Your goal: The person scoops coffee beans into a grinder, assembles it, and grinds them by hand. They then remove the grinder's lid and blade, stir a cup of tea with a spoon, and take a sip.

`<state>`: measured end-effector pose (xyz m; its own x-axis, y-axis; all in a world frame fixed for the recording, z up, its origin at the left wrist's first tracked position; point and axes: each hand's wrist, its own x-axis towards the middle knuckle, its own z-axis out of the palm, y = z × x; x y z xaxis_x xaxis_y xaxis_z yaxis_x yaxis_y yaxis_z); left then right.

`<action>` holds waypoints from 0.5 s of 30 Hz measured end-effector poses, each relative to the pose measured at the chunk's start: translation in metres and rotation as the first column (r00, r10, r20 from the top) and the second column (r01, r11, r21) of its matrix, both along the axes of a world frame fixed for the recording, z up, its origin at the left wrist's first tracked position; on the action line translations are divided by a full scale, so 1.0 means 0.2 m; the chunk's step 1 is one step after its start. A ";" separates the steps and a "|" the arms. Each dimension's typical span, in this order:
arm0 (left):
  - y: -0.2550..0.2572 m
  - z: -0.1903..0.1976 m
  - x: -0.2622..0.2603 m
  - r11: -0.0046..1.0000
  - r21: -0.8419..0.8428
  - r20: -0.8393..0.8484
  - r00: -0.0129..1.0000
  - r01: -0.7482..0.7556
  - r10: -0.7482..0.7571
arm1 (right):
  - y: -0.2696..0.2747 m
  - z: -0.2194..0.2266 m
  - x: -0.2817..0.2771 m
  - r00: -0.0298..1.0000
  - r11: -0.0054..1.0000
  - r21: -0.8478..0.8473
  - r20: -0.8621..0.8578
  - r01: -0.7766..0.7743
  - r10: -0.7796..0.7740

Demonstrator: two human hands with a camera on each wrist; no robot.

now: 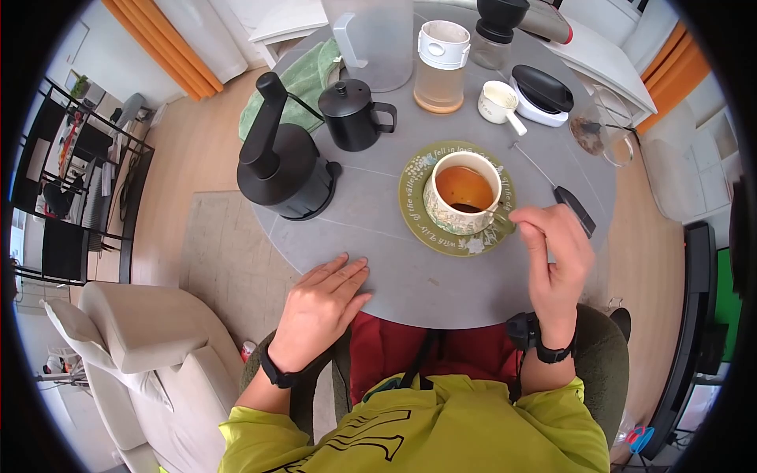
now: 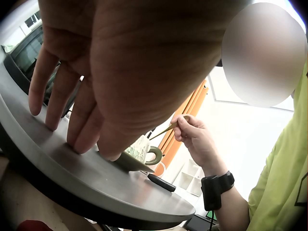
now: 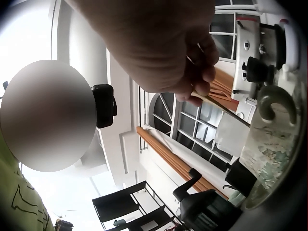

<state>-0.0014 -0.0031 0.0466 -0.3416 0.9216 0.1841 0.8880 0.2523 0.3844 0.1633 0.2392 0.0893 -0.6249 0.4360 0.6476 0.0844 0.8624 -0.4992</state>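
My right hand [image 1: 558, 256] pinches the thin golden handle of a spoon [image 3: 222, 107] between thumb and fingertips. The spoon slants down into a patterned cream cup [image 1: 443, 209]; its lower end is hidden inside. Amber liquid [image 1: 464, 186] fills part of the cup, whose green handle [image 2: 154, 155] points toward my right hand. Under the cup lies a green saucer [image 1: 414, 189] with white lettering round its rim. My left hand [image 1: 323, 306] rests at the near left edge of the grey table [image 1: 378, 213], palm down with fingers extended, left of the saucer.
A black hand grinder [image 1: 288, 173] and a black lidded pot [image 1: 349, 114] stand at left. Behind are a clear pitcher [image 1: 386, 47] and a white-topped jar [image 1: 440, 67]. A small white handled cup [image 1: 497, 102], black-and-white scale [image 1: 542, 91] and black-handled probe [image 1: 574, 211] lie right.
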 end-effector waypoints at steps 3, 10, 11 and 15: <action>0.00 0.00 0.00 1.000 0.000 0.001 1.000 0.000 0.000 | -0.01 -0.02 -0.02 0.998 0.998 -0.001 0.010 -0.066 0.066; -0.01 0.00 0.00 1.000 0.002 0.006 1.000 0.004 -0.004 | 0.02 -0.07 -0.05 0.998 0.994 0.100 0.032 -0.050 0.047; -0.01 0.00 0.00 1.000 0.002 0.006 1.000 0.004 -0.004 | 0.03 -0.07 -0.05 0.999 0.991 0.130 0.029 -0.019 0.015; 0.00 -0.01 0.00 1.000 0.007 -0.005 1.000 0.009 -0.009 | 0.03 -0.03 -0.03 0.999 0.988 0.147 0.016 0.039 -0.041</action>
<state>-0.0015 -0.0041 0.0456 -0.3322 0.9234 0.1921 0.8923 0.2417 0.3814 0.1575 0.2454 0.0825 -0.6216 0.3619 0.6947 0.1284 0.9220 -0.3654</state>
